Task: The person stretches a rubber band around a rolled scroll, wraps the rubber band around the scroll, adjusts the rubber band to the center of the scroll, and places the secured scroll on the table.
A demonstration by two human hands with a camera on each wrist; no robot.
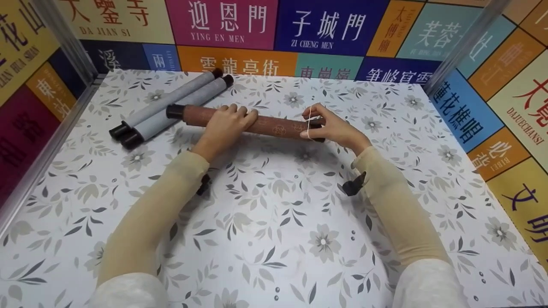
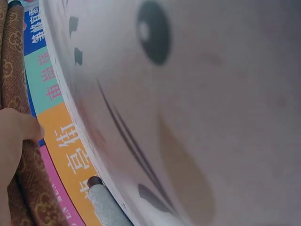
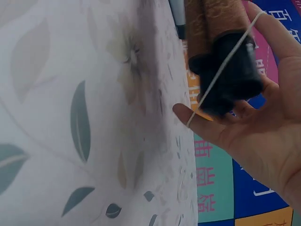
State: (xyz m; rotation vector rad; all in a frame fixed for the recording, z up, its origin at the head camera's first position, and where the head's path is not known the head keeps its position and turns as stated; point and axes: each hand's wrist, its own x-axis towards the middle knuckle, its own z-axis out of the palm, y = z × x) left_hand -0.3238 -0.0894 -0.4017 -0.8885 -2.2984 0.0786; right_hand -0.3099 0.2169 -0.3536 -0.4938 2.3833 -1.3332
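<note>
A brown patterned scroll (image 1: 278, 128) with black roller ends is held above the table; the right wrist view shows its paired black end knobs (image 3: 237, 66). My left hand (image 1: 227, 125) grips it from above near the middle, and in the left wrist view the thumb lies along the patterned cover (image 2: 35, 183). At the scroll's right end, my right hand (image 1: 340, 129) holds a thin white rubber band (image 3: 225, 65) stretched between thumb and a finger. The band crosses in front of the black knobs. Part of the right fingers is hidden behind the scroll end.
Two grey-blue rolls (image 1: 171, 96) with black ends lie side by side at the back left, just behind the brown scroll. A flower-print cloth covers the table (image 1: 274, 239). Panels (image 1: 329, 25) with coloured lettering stand at the back and both sides.
</note>
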